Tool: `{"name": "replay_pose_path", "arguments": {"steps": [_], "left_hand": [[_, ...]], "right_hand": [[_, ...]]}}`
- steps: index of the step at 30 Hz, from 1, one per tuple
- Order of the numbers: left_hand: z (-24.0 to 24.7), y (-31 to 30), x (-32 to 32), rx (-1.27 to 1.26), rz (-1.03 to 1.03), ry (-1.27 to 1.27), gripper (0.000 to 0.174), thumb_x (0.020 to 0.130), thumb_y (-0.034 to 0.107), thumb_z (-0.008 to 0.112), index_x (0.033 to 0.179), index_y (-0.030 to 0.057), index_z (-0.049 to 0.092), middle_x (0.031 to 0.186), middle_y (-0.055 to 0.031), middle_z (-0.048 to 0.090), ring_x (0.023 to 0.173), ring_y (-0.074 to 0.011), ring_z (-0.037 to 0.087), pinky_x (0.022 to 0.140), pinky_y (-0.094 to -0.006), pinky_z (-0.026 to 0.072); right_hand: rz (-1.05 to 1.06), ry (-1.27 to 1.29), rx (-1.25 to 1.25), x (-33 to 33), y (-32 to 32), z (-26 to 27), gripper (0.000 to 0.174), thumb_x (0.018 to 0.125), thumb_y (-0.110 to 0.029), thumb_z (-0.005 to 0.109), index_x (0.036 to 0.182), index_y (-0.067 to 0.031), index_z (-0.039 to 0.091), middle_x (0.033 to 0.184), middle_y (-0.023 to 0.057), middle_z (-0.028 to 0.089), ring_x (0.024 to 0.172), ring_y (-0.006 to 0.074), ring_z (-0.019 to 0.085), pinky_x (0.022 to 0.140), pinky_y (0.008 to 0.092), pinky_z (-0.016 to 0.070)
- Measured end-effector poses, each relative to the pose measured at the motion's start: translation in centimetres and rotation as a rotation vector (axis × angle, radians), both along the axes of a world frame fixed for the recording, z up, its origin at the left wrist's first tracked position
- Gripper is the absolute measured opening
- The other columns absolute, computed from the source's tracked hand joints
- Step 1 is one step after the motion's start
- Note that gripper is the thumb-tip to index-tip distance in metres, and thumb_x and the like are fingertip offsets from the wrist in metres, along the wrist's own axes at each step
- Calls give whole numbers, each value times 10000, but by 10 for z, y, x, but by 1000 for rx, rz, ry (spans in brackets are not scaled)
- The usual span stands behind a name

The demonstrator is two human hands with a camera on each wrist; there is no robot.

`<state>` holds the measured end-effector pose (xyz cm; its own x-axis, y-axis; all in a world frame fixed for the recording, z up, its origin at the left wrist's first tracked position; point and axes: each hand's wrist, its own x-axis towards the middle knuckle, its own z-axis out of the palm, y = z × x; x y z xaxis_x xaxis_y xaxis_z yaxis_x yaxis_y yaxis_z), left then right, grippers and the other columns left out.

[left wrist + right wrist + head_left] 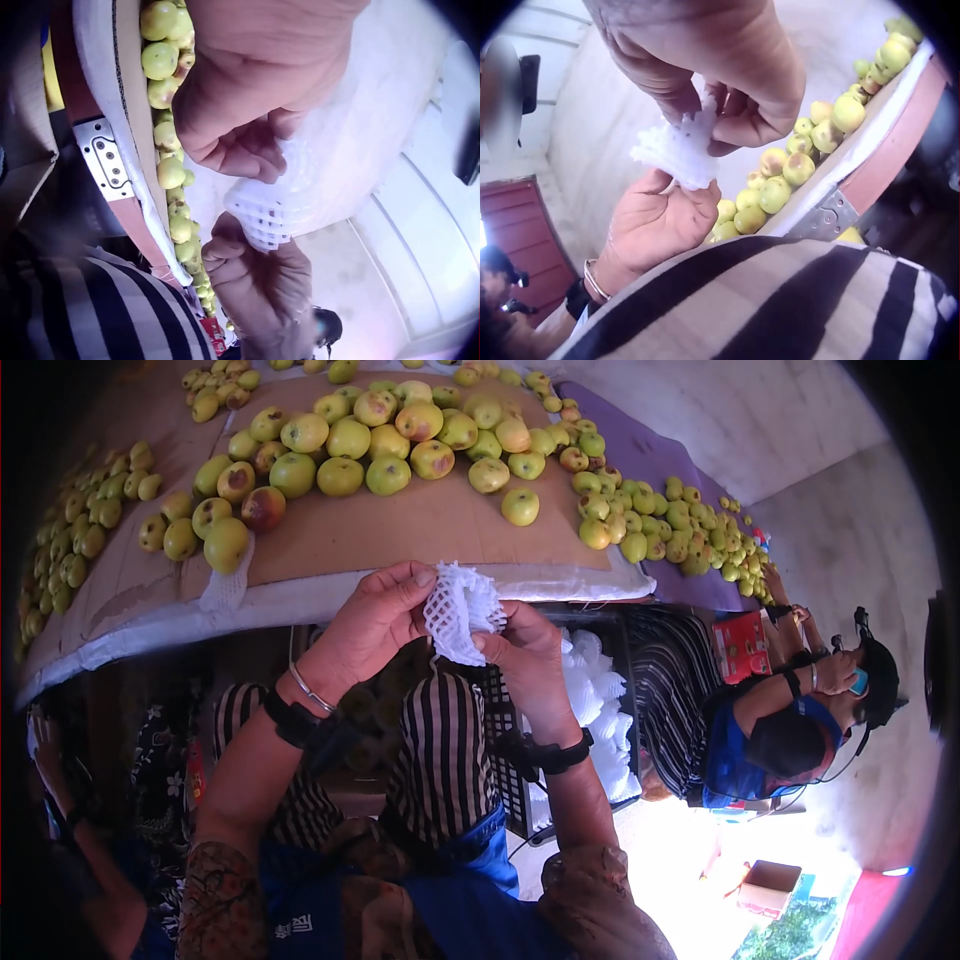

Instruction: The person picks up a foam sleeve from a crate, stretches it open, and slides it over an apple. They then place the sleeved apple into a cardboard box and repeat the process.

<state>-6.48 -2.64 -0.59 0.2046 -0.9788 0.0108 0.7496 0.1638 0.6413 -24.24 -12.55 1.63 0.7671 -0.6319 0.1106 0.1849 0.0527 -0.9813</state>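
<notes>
A white foam net sleeve is held up in front of the table edge, stretched between both hands. My left hand pinches its left side between thumb and fingers, and in the left wrist view the mesh fans out below those fingertips. On the opposite side, my right hand pinches the sleeve with the thumb at its lower rim. The right wrist view shows the bunched foam between the two hands. No fruit shows inside it. Green-yellow apples lie in a heap just beyond.
Cardboard covers the table under the apples. Another foam sleeve hangs at the table edge by one apple. A black crate full of white foam sleeves stands below, right. Another person sits at the right; more apples line the table.
</notes>
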Motion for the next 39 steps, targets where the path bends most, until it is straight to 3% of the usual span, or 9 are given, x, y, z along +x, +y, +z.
{"name": "replay_pose_path", "arguments": {"steps": [3,8,11,17,23,28,32,36,39], "left_hand": [[-1,-1,2,-63,-44,39,185,1010,227,530,1040,56,596,1090,-45,662,991,-129,650,887,-314,534],[-7,-3,3,-107,-58,9,162,1016,219,515,1041,75,586,1101,-27,650,1032,-127,633,907,-309,523],[-13,-4,6,0,-23,23,140,1015,206,514,1035,84,579,1086,-21,648,1030,-127,636,898,-308,529],[-13,-10,-2,119,41,113,221,1014,195,499,1164,49,569,1144,-52,651,1050,-163,649,871,-343,559],[-25,-10,13,28,94,268,303,1007,183,472,1218,-16,560,1194,-95,645,1086,-214,642,953,-380,525],[-18,-12,12,-76,51,338,288,1001,163,481,1200,-26,567,1182,-112,648,1089,-208,631,983,-372,501],[-5,-8,3,59,155,160,269,1006,198,516,1150,-15,592,1090,-94,676,997,-178,660,891,-334,538],[-14,-11,9,73,327,-38,250,1003,238,550,1054,3,614,962,-61,684,850,-133,670,768,-280,549],[-16,-11,12,128,490,-160,241,1004,243,556,996,9,613,895,-38,671,783,-105,655,715,-252,539]], "right_hand": [[14,5,42,-3,-7,-9,234,843,20,717,1065,-10,649,976,8,683,878,71,621,804,250,522],[-114,119,154,-4,-19,-29,195,886,-5,675,1078,-20,644,988,18,683,899,94,629,822,258,521],[-101,-84,408,-1,-14,-13,210,907,-12,644,1114,-33,615,1043,46,671,938,134,634,850,290,518],[60,-286,451,6,-5,7,228,915,-18,627,1135,-46,575,1100,76,648,1015,175,620,914,344,494],[121,-72,171,6,-11,-8,248,902,-42,659,1137,-42,577,1052,34,652,914,112,602,814,268,488],[94,-99,400,8,-9,-2,241,896,-84,686,1116,-45,595,991,6,657,845,88,592,737,227,473],[-54,-58,475,15,-12,0,179,906,-108,683,1063,-44,624,958,-10,660,823,77,590,709,221,465],[-300,214,61,15,-13,-10,173,941,-106,632,1098,-36,656,968,5,681,869,65,611,689,204,451],[-361,212,-97,15,-11,-13,313,942,-160,623,1223,-33,570,1086,48,663,981,102,616,720,235,437]]}}
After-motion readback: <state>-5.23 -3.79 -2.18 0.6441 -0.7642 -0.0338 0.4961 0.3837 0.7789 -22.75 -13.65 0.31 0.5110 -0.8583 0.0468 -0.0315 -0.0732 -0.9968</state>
